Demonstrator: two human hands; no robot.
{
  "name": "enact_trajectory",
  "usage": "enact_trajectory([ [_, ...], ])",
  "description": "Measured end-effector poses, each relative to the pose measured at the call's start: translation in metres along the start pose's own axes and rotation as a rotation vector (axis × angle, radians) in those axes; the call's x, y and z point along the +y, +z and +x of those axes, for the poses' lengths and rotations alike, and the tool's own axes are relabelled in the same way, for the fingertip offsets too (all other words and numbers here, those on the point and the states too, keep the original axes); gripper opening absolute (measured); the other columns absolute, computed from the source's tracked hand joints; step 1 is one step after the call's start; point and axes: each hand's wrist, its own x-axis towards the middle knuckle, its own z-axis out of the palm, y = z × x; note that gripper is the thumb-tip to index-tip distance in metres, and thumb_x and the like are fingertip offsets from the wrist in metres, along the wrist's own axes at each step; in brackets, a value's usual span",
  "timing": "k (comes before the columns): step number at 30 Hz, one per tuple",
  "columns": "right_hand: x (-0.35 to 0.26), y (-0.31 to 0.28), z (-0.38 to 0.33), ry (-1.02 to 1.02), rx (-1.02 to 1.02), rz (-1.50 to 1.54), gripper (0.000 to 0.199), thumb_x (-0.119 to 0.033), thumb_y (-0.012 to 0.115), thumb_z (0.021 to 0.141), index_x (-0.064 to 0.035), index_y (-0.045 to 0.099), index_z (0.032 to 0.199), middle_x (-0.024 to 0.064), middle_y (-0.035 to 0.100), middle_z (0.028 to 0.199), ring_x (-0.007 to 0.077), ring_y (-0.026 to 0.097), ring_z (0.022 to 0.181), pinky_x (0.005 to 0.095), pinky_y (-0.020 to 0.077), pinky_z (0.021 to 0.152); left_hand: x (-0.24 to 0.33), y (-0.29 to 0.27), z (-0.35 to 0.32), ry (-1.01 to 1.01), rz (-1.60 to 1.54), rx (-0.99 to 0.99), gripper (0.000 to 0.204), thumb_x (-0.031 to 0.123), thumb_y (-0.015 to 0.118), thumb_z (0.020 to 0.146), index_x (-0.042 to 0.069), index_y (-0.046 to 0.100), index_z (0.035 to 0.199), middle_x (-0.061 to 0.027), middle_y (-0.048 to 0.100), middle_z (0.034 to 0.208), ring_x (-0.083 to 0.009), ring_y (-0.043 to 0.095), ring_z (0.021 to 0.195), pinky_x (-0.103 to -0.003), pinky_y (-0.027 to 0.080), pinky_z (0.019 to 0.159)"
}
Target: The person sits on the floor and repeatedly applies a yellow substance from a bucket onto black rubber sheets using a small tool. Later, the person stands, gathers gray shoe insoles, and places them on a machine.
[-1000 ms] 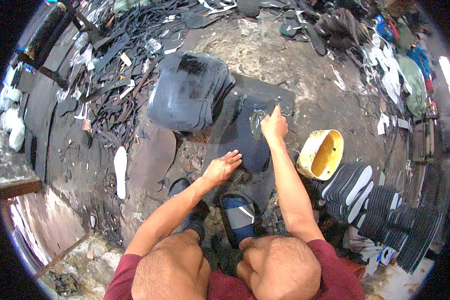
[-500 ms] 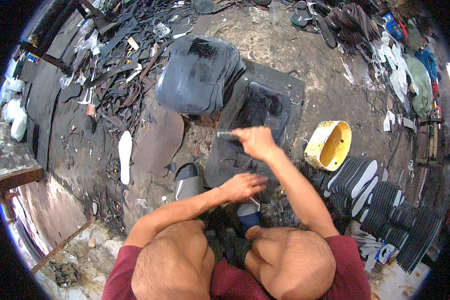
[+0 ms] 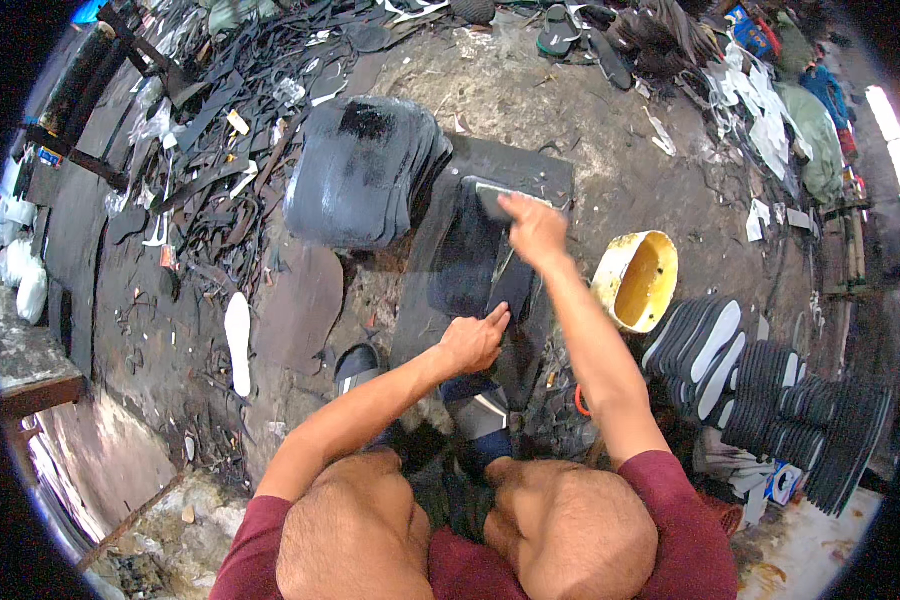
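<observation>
On the dirt floor between the person's knees lies a dark rubber sheet on a black board, and both hands work on it. The left hand presses down near the sheet's near edge, fingers mostly curled with the forefinger stretched out — holding nothing, only pinning. The right hand is closed round a thin blade whose tip sits at the sheet's far end. A sole outline seems partly cut; it looks like the work is in mid-course, since the sheet is not yet freed. Cut soles stand stacked to the right, while a pile of uncut sheets waits just left of the board. A yellow tub sits beside the right forearm. A small box, white and blue, lies at the lower right by the stacks — its print too small to tell.
</observation>
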Motion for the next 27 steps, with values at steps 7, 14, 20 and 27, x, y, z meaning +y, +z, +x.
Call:
enact_trajectory([
  [7,0.03,-0.021,0.033,0.344,-0.363,0.138,0.043,-0.016,0.061,0.087,-0.0387,0.071,0.122,0.0059,0.074,0.117,0.0308,0.071,0.103,0.046,0.0577,0.086,-0.003,0.002,-0.013,-0.174,-0.082,-0.008,0.059,0.029,0.069,0.088,0.004,0.054,0.14,-0.0126,0.045,0.156,-0.0334,0.073,0.094,-0.049,0.058,0.078],
  [14,0.003,-0.018,0.0,0.099,-0.283,0.17,0.048,-0.007,0.059,0.084,-0.0307,0.07,0.124,0.0014,0.072,0.123,0.0293,0.07,0.106,0.0471,0.0577,0.083,-0.072,0.001,-0.029,-0.691,-0.341,0.654,0.06,0.017,0.076,0.082,-0.001,0.059,0.136,-0.0211,0.056,0.122,-0.0391,0.052,0.119,-0.044,0.044,0.104],
  [20,-0.012,-0.021,-0.004,-0.038,-0.235,0.209,0.045,-0.007,0.058,0.082,-0.0288,0.073,0.118,0.0035,0.073,0.12,0.0287,0.071,0.105,0.0455,0.0581,0.083,-0.065,0.003,-0.036,-0.857,-0.237,0.611,0.07,0.023,0.081,0.077,0.003,0.057,0.14,-0.0199,0.054,0.126,-0.0387,0.051,0.12,-0.048,0.042,0.104],
  [27,-0.002,-0.032,0.001,0.105,-0.523,0.154,0.044,-0.015,0.061,0.086,-0.037,0.07,0.123,0.0094,0.075,0.107,0.0331,0.072,0.096,0.0496,0.0579,0.078,-0.067,-0.006,-0.041,-0.801,-0.297,0.576,0.067,0.027,0.085,0.073,0.005,0.064,0.132,-0.0187,0.061,0.123,-0.0367,0.055,0.118,-0.045,0.046,0.101],
])
